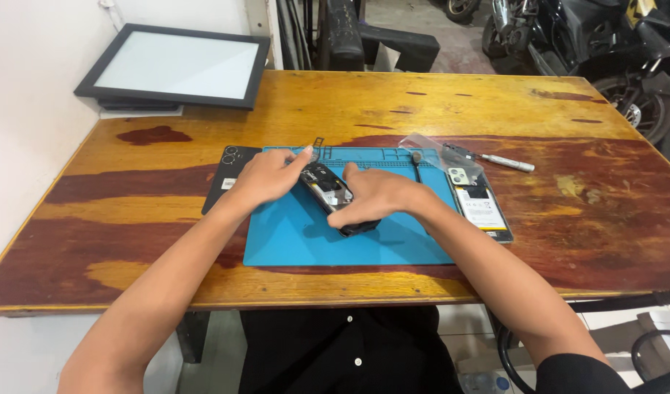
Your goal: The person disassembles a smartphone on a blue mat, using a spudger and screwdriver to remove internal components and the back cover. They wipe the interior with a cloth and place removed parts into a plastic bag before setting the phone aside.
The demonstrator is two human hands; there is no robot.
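An opened black phone (328,191) lies slanted on a blue work mat (298,241), its inner parts showing. My right hand (375,195) grips its near end from above. My left hand (269,175) rests at its far end, fingers curled on the upper edge. A black back cover (225,175) with two camera rings lies just left of the mat, partly under my left wrist. Another opened phone (481,208) with a white battery label lies at the mat's right edge.
A clear plastic bag (433,149) and a pen-like silver tool (506,162) lie behind the second phone. A small black spudger (417,166) rests on the mat. A framed white light panel (178,66) sits at the table's far left corner. Motorbikes stand beyond the wooden table (422,102).
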